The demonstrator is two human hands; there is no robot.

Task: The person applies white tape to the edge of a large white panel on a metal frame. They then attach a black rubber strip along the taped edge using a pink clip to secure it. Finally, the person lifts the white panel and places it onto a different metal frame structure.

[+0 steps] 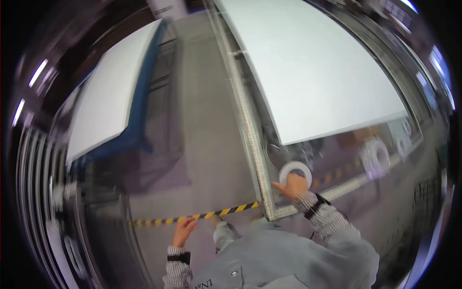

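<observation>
My right hand (295, 187) is at the near corner of the frame table, closed on a roll of white tape (294, 167). Its thumb sticks out to the left, while the other fingers are partly hidden at the roll's middle. Low and left of centre, my left hand (182, 233) hangs over the floor with nothing seen in it. Its fingers point right and are loosely apart. Beyond the tape, a large white panel (317, 67) lies on the frame table (253, 139).
More rolls in clear plastic (377, 158) sit by the table's near right edge. Across the aisle, another white panel (113, 86) rests on a blue-edged stand (139, 101). Yellow-and-black tape (207, 215) crosses the floor before me. Metal bars (36, 178) stand at far left.
</observation>
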